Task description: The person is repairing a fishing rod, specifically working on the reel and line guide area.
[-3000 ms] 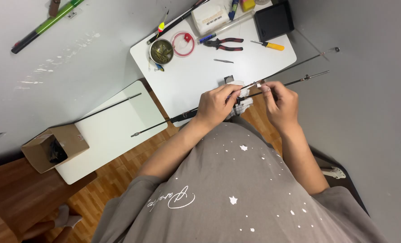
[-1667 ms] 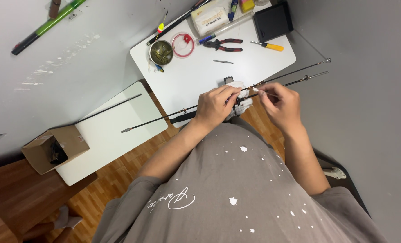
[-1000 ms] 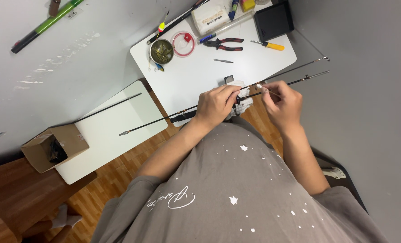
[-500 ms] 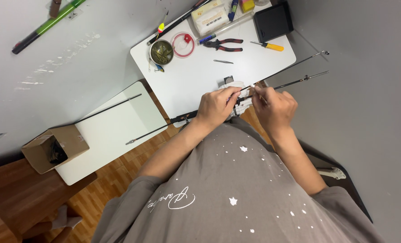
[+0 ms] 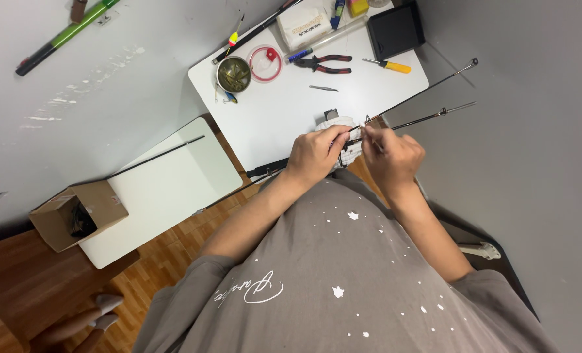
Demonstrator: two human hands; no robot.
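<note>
Two hands meet just over the near edge of our white desk (image 5: 284, 117), above our grey speckled shirt. Our left hand (image 5: 314, 155) is curled shut around a thin dark rod (image 5: 428, 119), fingers pressed on the shaft where it crosses a white cloth (image 5: 340, 127). Our right hand (image 5: 392, 155) is just beside it, its fingertips pinched together on the same rod or on something tiny at it; we cannot tell which. From our hands the rod runs out to our right past the desk edge, its small guides showing, and a second slim rod (image 5: 435, 85) lies roughly alongside it, a little farther off. On the other side a dark handle section (image 5: 268, 168) sticks out below our left wrist at the desk's edge. Farther up the desk we see a small grey metal piece (image 5: 322, 87), then red-handled pliers (image 5: 323, 63) and a yellow-handled screwdriver (image 5: 386, 64). Beyond those sit a round tin (image 5: 233, 73), a pink ring of line (image 5: 265, 63), a white pouch (image 5: 307, 25) and a black box (image 5: 395, 29). Well apart, to our left, a lower white desk (image 5: 167, 189) carries another thin rod (image 5: 154, 155) and an open cardboard box (image 5: 75, 214).
</note>
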